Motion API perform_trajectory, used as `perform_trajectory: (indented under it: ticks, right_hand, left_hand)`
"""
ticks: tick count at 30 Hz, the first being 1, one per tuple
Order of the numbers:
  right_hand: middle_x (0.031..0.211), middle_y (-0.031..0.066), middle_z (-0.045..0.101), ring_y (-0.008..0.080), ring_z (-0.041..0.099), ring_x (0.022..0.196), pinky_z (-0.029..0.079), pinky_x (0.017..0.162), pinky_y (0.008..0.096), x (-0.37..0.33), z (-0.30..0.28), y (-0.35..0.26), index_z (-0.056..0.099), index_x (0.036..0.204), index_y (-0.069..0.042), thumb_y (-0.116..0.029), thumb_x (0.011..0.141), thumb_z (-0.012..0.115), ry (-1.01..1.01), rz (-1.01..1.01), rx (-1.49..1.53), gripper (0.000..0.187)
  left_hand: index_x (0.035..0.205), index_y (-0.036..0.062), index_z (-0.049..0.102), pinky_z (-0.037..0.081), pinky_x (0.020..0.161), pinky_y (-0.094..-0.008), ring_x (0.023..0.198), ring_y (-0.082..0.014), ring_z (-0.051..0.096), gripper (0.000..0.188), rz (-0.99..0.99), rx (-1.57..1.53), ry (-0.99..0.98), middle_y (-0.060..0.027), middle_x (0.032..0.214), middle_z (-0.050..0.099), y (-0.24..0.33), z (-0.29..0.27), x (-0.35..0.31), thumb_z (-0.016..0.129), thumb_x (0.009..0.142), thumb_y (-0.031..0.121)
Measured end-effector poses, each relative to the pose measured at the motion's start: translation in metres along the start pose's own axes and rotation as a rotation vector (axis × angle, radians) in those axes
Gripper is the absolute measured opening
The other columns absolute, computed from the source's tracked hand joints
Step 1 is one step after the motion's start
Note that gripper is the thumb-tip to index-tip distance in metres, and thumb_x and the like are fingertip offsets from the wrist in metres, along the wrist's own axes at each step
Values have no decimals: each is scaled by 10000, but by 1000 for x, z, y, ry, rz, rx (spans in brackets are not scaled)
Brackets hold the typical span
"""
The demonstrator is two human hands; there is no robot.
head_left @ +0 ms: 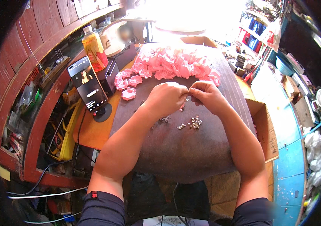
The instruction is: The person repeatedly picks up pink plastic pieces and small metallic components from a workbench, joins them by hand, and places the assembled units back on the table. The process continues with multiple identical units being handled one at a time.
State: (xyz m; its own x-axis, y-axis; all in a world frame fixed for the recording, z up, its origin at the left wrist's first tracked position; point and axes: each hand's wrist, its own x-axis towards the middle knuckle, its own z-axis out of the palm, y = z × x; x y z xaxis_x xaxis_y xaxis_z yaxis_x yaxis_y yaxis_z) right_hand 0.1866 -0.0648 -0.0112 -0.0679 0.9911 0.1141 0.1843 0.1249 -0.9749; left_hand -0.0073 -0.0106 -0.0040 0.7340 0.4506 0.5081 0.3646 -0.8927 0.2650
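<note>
Both my hands meet over the middle of the dark table (190, 154), fingertips together. My left hand (166, 97) is closed in a pinch, its back turned up. Touching it from the other side, my right hand (207, 97) also pinches with thumb and forefinger. Whatever sits between the fingers is too small to make out. Just below them lie small shiny metal pieces (195, 122), with a cluster of thin dark metal bits (165, 119) to the left. Beyond my hands spreads a heap of pink frilly plastic-looking pieces (171, 63); a single pink piece (129, 93) lies at its near left.
A lit phone (89, 84) leans on a round black stand (102, 113) at left, near an orange-yellow bottle (95, 49). At the table's right stands an open cardboard box (270, 130), beside a blue cabinet (289, 162). Cluttered shelves line both sides.
</note>
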Motion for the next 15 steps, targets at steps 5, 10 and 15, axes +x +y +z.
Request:
perform_trajectory:
  ticks: [5,10,15]
  right_hand:
    - [743,-20,605,67,560,670,463,590,239,2,1,8,658,898,-20,-106,919,644,43,-211,-105,89]
    - [740,-24,598,62,551,667,458,594,234,0,0,-1,654,888,-21,-88,906,644,58,-242,-149,70]
    - [705,-22,578,43,518,650,436,573,227,-4,1,-5,648,873,-15,-92,888,646,111,-164,-61,79]
  left_hand:
    - [1019,5,694,501,712,-307,757,-156,638,171,-175,-448,-91,-83,845,699,-4,0,4,607,919,113]
    - [1054,-40,679,496,670,-261,738,-74,580,192,-248,-653,-89,-14,843,671,-8,4,2,599,951,101]
    - [1156,-53,635,506,566,-217,666,-54,588,262,-437,-779,-37,-28,859,658,1,-6,5,593,969,126]
